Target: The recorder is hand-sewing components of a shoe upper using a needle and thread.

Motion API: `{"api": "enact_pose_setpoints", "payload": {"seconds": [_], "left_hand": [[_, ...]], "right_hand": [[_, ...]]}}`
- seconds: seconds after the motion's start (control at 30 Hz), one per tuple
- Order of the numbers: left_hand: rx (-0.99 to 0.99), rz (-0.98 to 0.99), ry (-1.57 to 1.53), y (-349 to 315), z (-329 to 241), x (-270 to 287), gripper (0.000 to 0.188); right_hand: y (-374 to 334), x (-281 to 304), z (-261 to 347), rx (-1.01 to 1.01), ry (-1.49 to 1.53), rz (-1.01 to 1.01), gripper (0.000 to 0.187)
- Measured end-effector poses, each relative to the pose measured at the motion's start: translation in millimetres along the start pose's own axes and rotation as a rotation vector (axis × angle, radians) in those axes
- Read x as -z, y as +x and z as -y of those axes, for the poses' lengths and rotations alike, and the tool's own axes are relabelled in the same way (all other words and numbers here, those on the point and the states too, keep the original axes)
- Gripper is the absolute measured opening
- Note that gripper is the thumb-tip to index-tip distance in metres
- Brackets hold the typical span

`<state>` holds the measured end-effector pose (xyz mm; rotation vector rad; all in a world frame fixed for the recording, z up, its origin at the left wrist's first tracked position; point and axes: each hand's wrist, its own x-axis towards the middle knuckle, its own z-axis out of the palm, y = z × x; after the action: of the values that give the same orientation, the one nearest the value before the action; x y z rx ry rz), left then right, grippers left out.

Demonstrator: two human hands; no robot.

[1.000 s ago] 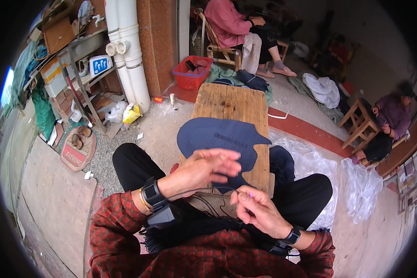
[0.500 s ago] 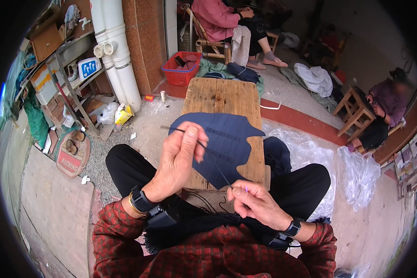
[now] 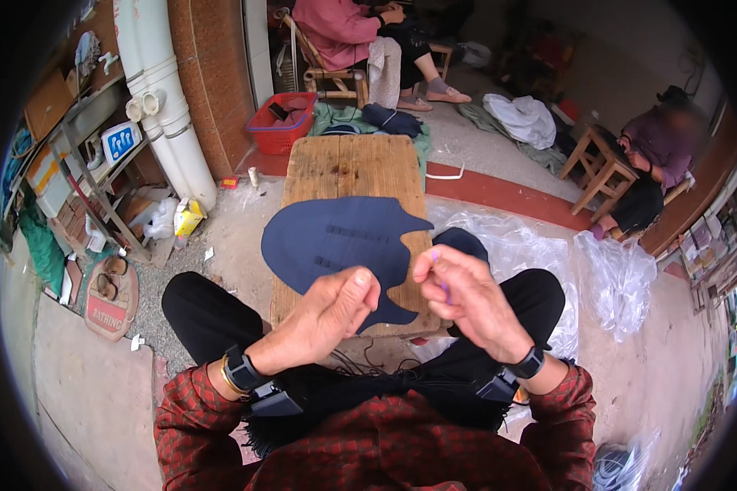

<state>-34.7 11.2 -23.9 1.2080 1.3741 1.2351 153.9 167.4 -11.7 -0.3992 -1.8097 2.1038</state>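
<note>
The navy cloth piece (image 3: 327, 245) lies flat on the wooden worktop (image 3: 315, 168), its long axis running roughly left to right, rounded end leftward, notched end with two pointed tips rightward. The rounded end juts past the left edge, leaving the widest bare wood at the far end — at the near part, the left hand's (image 3: 332, 307) grip is closed, any contents hidden, while the right hand (image 3: 471, 299) has fingers curled beside the notches, its grip impossible to tell. Clear plastic sheeting (image 3: 536, 266) covers floor at right; a red basket (image 3: 277, 141) stands beyond the worktop.
</note>
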Motion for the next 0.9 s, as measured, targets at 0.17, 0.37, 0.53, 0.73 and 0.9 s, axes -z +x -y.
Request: {"api": "enact_pose_setpoints", "payload": {"seconds": [0.17, 0.37, 0.53, 0.73, 0.9], "left_hand": [[-0.161, -0.026, 0.236, 5.3, -3.6, -8.4, 0.042], [-0.134, -0.019, -0.052, 6.1, -1.2, -11.0, 0.025], [-0.081, -0.01, -0.154, 4.8, -1.8, -11.2, 0.03], [-0.116, -0.101, -0.28, 9.5, 9.2, -15.1, 0.029], [-0.049, -0.094, -0.52, 10.0, 20.0, -19.9, 0.03]], "right_hand": [[10.1, -4.3, -15.1, 0.086, 0.177, 0.001, 0.031], [11.9, 5.0, -20.4, 0.089, 0.14, -0.103, 0.028], [12.0, 10.5, -23.0, 0.132, 0.172, -0.169, 0.025], [6.7, 8.1, -17.7, 0.309, 0.044, -0.268, 0.023], [5.3, 2.6, -15.7, 0.349, -0.156, -0.387, 0.023]]}}
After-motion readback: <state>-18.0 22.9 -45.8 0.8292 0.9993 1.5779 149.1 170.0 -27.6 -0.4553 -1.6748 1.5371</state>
